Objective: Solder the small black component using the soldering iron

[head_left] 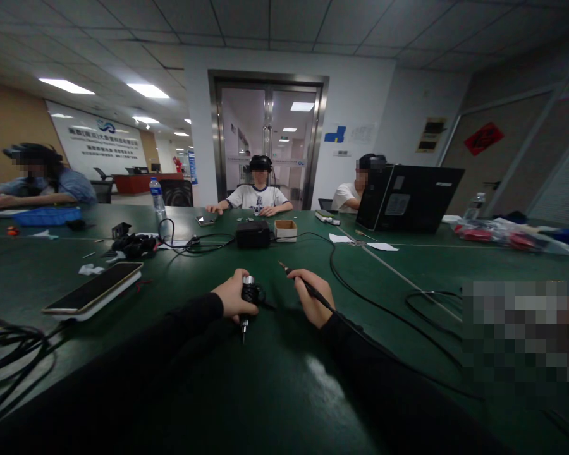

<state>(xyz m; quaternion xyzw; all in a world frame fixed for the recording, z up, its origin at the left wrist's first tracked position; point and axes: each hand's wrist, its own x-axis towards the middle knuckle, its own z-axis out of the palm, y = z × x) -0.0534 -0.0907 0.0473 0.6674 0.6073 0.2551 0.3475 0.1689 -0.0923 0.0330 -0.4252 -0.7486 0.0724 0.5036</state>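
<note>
My left hand (231,296) is closed round a small black and silver connector (249,292) with a metal pin pointing down toward the green table (284,379). A thin black lead runs off it. My right hand (313,296) grips a slim black soldering iron (298,278) like a pen. Its tip points up and left, a short way from the connector. The iron's cable trails off to the right across the table. Both forearms are in dark sleeves.
A phone (93,288) lies at the left, with tangled black cables (14,354) nearer the left edge. A black power box (253,234), a small cardboard box (285,230), a water bottle (157,197) and a laptop (408,197) stand farther back. Three other people sit at the table.
</note>
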